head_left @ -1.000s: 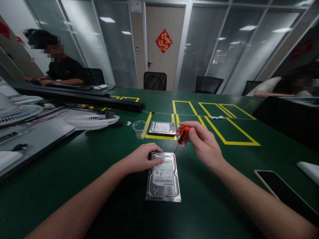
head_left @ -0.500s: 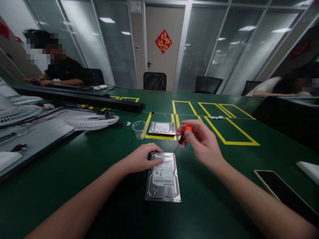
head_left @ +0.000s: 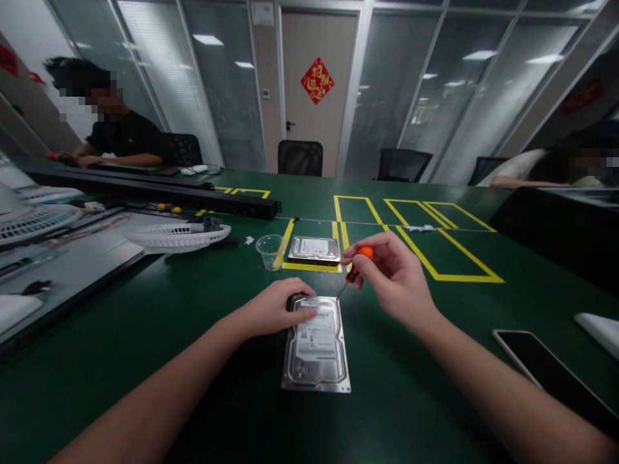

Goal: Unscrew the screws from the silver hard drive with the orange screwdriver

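A silver hard drive with a white label lies on the green table in front of me. My left hand grips its far left corner, thumb on top of the label and fingers at the far edge. In my right hand is a small screwdriver with an orange and black handle, pinched between thumb and fingers. The screwdriver leans, and its tip meets the drive's far right corner. Beyond the hands, a second hard drive rests inside a yellow tape outline, beside a clear plastic cup.
On the right lies a phone, with a black box-like object behind it. White fan parts and a long black bar occupy the left. Two people sit across the table, one at each side.
The fingers of my right hand have shifted slightly around the screwdriver handle, which is turned a little. My left hand and the drive have stayed in place.
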A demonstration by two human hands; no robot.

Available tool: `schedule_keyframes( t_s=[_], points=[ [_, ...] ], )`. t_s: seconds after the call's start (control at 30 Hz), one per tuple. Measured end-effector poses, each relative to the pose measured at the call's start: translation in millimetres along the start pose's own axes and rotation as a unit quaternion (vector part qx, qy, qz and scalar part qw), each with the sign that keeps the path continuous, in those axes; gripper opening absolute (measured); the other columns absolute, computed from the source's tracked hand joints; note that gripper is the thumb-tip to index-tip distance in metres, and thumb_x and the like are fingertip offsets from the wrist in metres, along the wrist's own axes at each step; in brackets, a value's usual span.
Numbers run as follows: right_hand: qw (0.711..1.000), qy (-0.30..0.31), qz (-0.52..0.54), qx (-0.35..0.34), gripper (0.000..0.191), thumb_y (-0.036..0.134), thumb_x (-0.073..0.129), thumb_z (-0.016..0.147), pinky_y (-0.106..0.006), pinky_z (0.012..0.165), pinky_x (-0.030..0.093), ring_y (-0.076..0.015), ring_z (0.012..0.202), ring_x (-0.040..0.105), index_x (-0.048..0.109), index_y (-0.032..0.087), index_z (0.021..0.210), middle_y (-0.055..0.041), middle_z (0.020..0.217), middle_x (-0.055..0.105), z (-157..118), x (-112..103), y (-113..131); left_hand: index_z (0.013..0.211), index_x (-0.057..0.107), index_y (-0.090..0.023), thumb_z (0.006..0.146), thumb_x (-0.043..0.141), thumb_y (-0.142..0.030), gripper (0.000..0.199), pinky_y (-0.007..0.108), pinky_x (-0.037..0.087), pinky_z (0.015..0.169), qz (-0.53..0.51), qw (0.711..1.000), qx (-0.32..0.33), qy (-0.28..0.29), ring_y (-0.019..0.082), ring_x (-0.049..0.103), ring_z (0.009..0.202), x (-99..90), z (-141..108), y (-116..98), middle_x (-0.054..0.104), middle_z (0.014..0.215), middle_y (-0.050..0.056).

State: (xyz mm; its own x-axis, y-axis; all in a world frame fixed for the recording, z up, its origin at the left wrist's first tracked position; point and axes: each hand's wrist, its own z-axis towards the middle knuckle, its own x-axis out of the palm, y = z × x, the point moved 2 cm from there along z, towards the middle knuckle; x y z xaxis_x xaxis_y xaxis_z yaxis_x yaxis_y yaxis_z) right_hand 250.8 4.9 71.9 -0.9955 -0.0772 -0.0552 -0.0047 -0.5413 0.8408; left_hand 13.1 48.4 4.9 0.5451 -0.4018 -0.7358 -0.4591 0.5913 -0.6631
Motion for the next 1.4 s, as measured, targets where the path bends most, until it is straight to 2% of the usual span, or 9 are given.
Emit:
schedule_keyframes(
  t_s=[0.13, 0.23, 0.57, 0.73, 0.87, 1.0, 1.17, 1.3, 1.4],
  points=[
    [0.999, 0.029, 0.013, -0.011, 0.020, 0.038, 0.068, 0.106, -0.028, 0.059, 0.061, -0.0161, 0.079, 0.071, 0.070, 0.025, 0.120, -0.0047, 0.103, 0.074, -1.0, -0.8, -4.9, 0.120, 0.076, -0.021, 0.097, 0.076, -0.040, 0.030, 0.041, 0.055, 0.097, -0.003, 1.000, 0.007, -0.004, 0.027, 0.071, 0.109, 0.1, 0.4, 0.0, 0.076, 0.118, 0.007],
    [0.999, 0.038, 0.034, 0.002, 0.027, 0.041, 0.057, 0.112, -0.029, 0.062, 0.061, -0.0174, 0.084, 0.071, 0.074, 0.026, 0.125, -0.0068, 0.108, 0.074, -1.4, -3.6, -8.6, 0.120, 0.076, -0.021, 0.097, 0.076, -0.041, 0.030, 0.041, 0.055, 0.097, -0.005, 1.000, 0.005, -0.004, 0.027, 0.071, 0.109, 0.3, 0.0, -0.1, 0.077, 0.119, 0.007],
    [1.000, -0.011, 0.022, 0.006, 0.020, 0.032, 0.082, 0.095, -0.027, 0.057, 0.061, -0.0160, 0.078, 0.073, 0.067, 0.022, 0.103, -0.0060, 0.108, 0.075, -1.1, 1.1, 0.2, 0.120, 0.076, -0.022, 0.097, 0.076, -0.041, 0.031, 0.041, 0.054, 0.097, 0.000, 1.000, 0.004, -0.005, 0.027, 0.071, 0.110, 1.0, 0.1, 1.3, 0.076, 0.120, 0.007],
    [1.000, 0.021, 0.003, -0.018, 0.018, 0.035, 0.071, 0.104, -0.028, 0.059, 0.060, -0.0163, 0.079, 0.071, 0.072, 0.024, 0.118, -0.0052, 0.105, 0.074, -1.7, -1.0, -4.3, 0.120, 0.076, -0.021, 0.097, 0.076, -0.041, 0.030, 0.041, 0.055, 0.097, 0.001, 1.000, 0.007, -0.007, 0.027, 0.071, 0.109, 0.5, 0.4, -0.6, 0.077, 0.119, 0.008],
    [0.999, 0.042, 0.015, 0.003, 0.027, 0.040, 0.058, 0.111, -0.031, 0.064, 0.061, -0.0162, 0.081, 0.072, 0.074, 0.024, 0.125, -0.0071, 0.110, 0.074, -1.2, -5.5, -10.0, 0.119, 0.076, -0.020, 0.097, 0.076, -0.039, 0.029, 0.041, 0.055, 0.097, -0.001, 1.000, 0.007, -0.006, 0.027, 0.072, 0.109, 0.6, 0.6, -1.7, 0.077, 0.118, 0.008],
    [1.000, 0.029, 0.008, -0.004, 0.019, 0.036, 0.067, 0.107, -0.030, 0.066, 0.063, -0.0149, 0.076, 0.072, 0.073, 0.022, 0.118, -0.0058, 0.105, 0.075, -0.3, -4.3, -5.0, 0.120, 0.076, -0.021, 0.097, 0.076, -0.040, 0.029, 0.041, 0.055, 0.097, -0.003, 1.000, 0.009, -0.007, 0.027, 0.071, 0.109, 1.0, -0.2, -0.3, 0.077, 0.118, 0.008],
    [1.000, -0.017, 0.014, -0.001, 0.021, 0.034, 0.081, 0.097, -0.026, 0.055, 0.062, -0.0170, 0.081, 0.075, 0.066, 0.021, 0.104, -0.0067, 0.109, 0.075, -0.3, 0.0, 0.1, 0.121, 0.076, -0.023, 0.098, 0.075, -0.042, 0.031, 0.041, 0.055, 0.097, 0.001, 1.000, 0.003, -0.002, 0.027, 0.071, 0.111, 0.9, -0.3, 2.2, 0.076, 0.120, 0.007],
    [1.000, 0.010, 0.014, -0.014, 0.017, 0.035, 0.072, 0.103, -0.027, 0.056, 0.061, -0.0166, 0.080, 0.073, 0.069, 0.023, 0.116, -0.0051, 0.104, 0.074, -0.7, -2.1, -6.1, 0.120, 0.075, -0.022, 0.097, 0.076, -0.041, 0.030, 0.041, 0.055, 0.096, 0.001, 1.000, 0.006, -0.004, 0.027, 0.071, 0.109, 1.1, 0.3, 2.4, 0.076, 0.119, 0.007],
    [0.999, 0.038, 0.026, 0.002, 0.024, 0.041, 0.060, 0.110, -0.030, 0.062, 0.062, -0.0173, 0.083, 0.072, 0.073, 0.024, 0.122, -0.0057, 0.103, 0.072, -0.7, -5.8, -11.3, 0.119, 0.075, -0.022, 0.097, 0.076, -0.041, 0.030, 0.040, 0.055, 0.096, 0.000, 1.000, 0.011, -0.007, 0.027, 0.071, 0.108, 1.6, 0.3, 2.7, 0.076, 0.118, 0.007]
  ],
)
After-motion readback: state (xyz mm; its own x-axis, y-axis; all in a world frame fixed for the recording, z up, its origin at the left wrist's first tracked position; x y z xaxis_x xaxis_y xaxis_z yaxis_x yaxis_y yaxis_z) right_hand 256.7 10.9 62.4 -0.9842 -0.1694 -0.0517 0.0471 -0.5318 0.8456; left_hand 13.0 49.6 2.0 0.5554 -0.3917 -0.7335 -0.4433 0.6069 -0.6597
